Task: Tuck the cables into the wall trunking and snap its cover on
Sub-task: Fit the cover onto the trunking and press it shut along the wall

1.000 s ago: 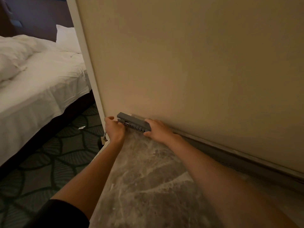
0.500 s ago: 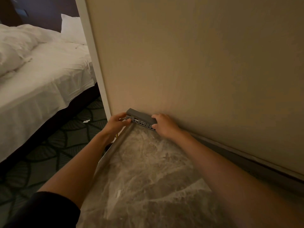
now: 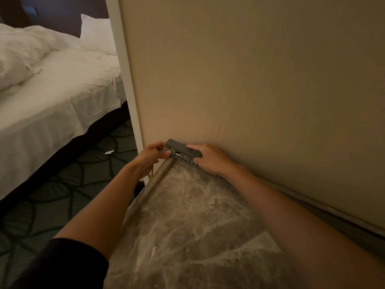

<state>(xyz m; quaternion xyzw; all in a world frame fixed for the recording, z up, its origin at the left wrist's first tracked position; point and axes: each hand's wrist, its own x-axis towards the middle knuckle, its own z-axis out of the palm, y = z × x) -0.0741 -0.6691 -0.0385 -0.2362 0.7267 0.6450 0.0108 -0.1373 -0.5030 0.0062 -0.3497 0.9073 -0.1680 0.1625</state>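
Observation:
A grey slotted trunking [image 3: 188, 159] runs along the foot of the beige wall, at the back edge of a marble counter. Its dark grey cover [image 3: 180, 149] lies on top at the left end, tilted slightly up. My right hand [image 3: 210, 158] rests over the cover's right part, fingers laid along its top. My left hand [image 3: 149, 156] is at the trunking's left end, its fingers pinching that end beside the cover. A bit of yellowish cable [image 3: 152, 172] hangs below my left wrist. Whatever cables lie inside the trunking are hidden.
The marble counter [image 3: 187, 226] has a rounded left edge [image 3: 143, 192]. A white corner post [image 3: 125, 80] bounds the wall on the left. Beyond it stand a bed with white linen [image 3: 52, 90] and patterned carpet [image 3: 41, 195]. A dark gap [image 3: 333, 222] runs along the wall to the right.
My left hand has moved up from the counter's corner to the trunking's left end. My right hand has slid left along the cover. The view has shifted slightly.

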